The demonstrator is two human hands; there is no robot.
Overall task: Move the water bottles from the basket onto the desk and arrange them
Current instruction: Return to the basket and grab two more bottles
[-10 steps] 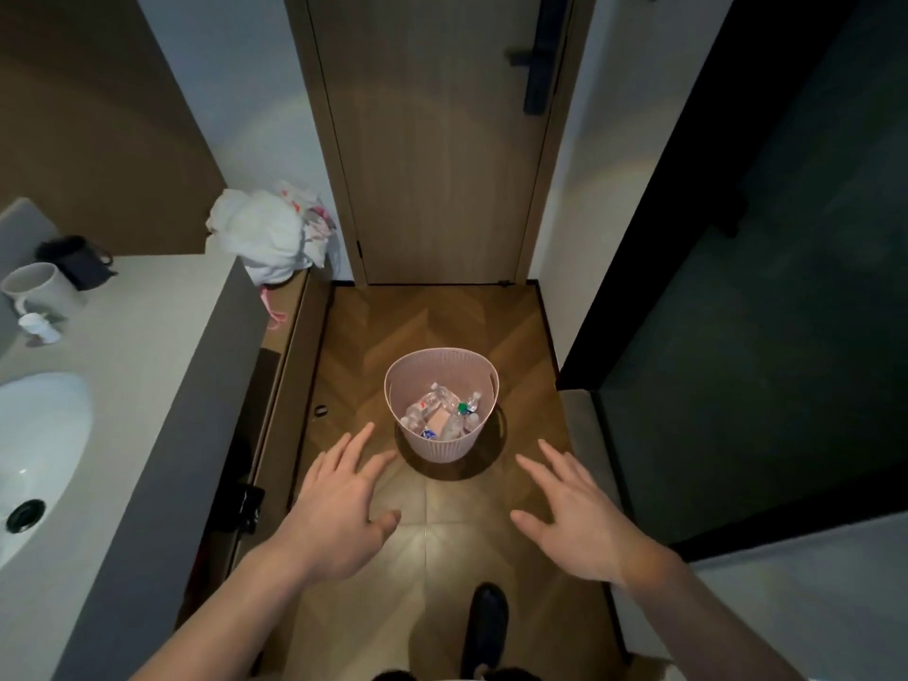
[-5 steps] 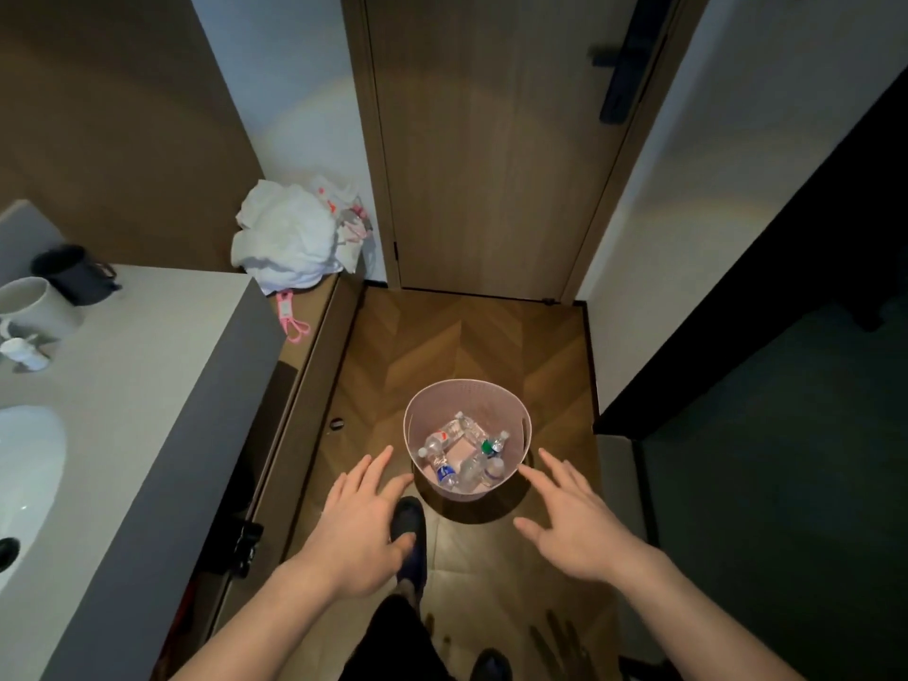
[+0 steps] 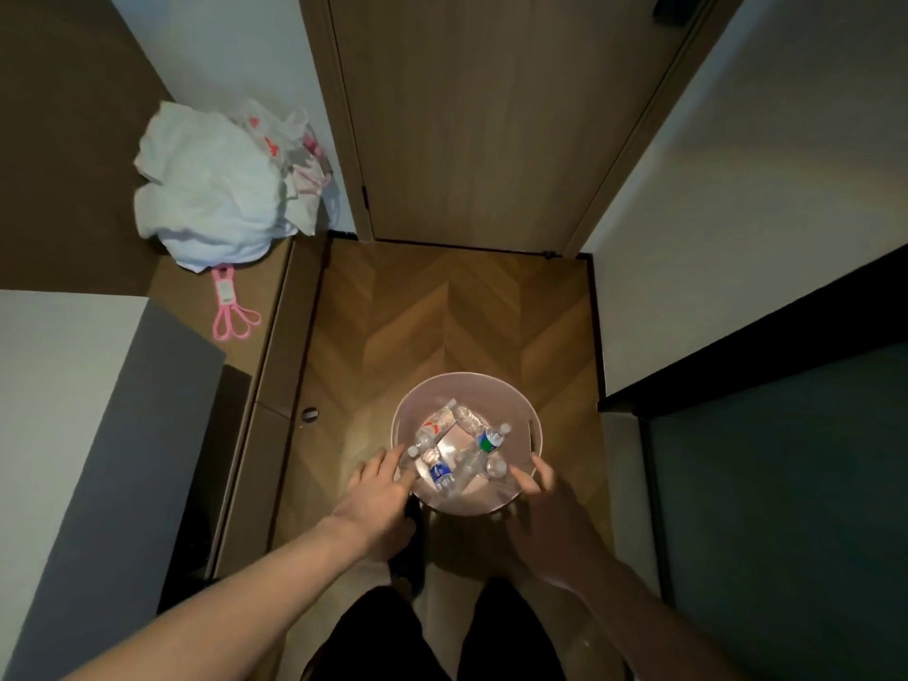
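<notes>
Dim indoor shot, warm light pool on floor center frame, falling off fast to dark at right and lower edges. Right hand in shadow, left hand brighter. White bag upper left slightly blown. Wide-angle bends door edges. Soft overall, compression smear.

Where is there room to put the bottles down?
Bare room: the grey counter top on the left, and the wood floor between basket and door. The ledge by the white bag is crowded.
</notes>
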